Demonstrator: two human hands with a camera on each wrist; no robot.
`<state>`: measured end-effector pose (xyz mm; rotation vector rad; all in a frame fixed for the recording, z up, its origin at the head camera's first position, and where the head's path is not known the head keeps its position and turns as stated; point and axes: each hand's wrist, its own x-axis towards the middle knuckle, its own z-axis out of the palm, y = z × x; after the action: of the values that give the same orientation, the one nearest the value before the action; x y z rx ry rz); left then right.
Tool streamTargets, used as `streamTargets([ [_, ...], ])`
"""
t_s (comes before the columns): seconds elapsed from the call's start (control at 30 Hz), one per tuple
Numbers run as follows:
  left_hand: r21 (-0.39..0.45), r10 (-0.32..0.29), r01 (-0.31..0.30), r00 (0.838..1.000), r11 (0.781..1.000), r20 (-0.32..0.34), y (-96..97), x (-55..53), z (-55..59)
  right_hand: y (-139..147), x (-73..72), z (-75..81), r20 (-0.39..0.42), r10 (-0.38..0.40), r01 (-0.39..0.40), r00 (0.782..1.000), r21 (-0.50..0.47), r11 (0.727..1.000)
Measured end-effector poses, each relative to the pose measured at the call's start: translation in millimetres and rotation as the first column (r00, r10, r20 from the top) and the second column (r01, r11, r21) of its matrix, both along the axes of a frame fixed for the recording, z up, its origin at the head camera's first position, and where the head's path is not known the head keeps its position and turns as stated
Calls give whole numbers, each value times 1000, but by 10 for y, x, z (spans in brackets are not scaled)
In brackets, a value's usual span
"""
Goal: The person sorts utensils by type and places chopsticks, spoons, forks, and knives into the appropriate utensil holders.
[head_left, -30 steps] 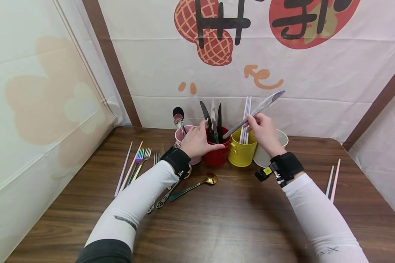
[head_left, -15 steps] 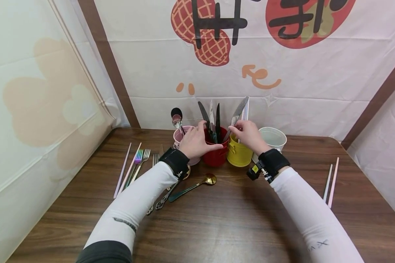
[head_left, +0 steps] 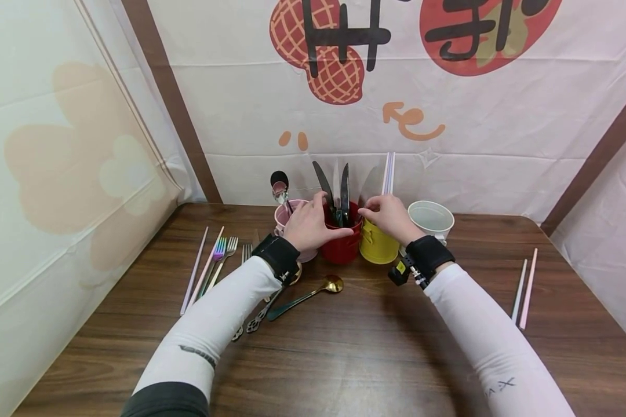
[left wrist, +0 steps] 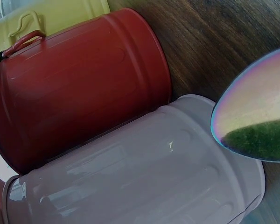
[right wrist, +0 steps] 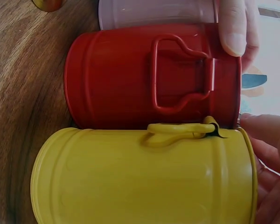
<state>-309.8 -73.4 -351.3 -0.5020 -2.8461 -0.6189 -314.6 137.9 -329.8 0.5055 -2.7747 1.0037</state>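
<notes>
My left hand [head_left: 310, 226] holds the red bucket [head_left: 339, 249] at its rim. The thumb lies along the front and the other fingers reach round the back left. Several table knives [head_left: 345, 188] stand blade up in it. My right hand [head_left: 391, 217] pinches a silver table knife [head_left: 367, 188] at the bucket's right rim, above the yellow bucket [head_left: 378, 246]. That knife's lower end is hidden inside the red bucket. In the right wrist view, the left thumb [right wrist: 234, 39] presses the red rim, and the right fingers are partly hidden behind the yellow bucket.
Spoons [head_left: 280, 188] stand in a pink bucket [head_left: 284, 214] at left; chopsticks [head_left: 389, 174] stand in the yellow one. A white bucket [head_left: 432, 217] is at right. Loose forks [head_left: 230, 248], a gold spoon [head_left: 332, 284] and chopsticks [head_left: 529, 289] lie on the wooden table [head_left: 344, 359].
My right hand has come left and down with the knife, turning it upright and lowering it into the red bucket. My left hand has stayed at the bucket's rim.
</notes>
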Motion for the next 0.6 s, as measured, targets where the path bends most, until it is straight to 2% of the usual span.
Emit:
streamTargets([
  [0.27,-8,-13,13,1000,1000,-14,-1,-10,-7,64,60,27,-37,-37,36,999,-25,999],
  [0.5,-3,-24,24,999,1000,-31,-6,-19,-11,260,197,126,-32,-37,34,999,-90,995],
  [0.6,-4,-27,27,999,1000,-28,-12,-19,-15,397,273,163,-32,-38,35,999,-88,995],
])
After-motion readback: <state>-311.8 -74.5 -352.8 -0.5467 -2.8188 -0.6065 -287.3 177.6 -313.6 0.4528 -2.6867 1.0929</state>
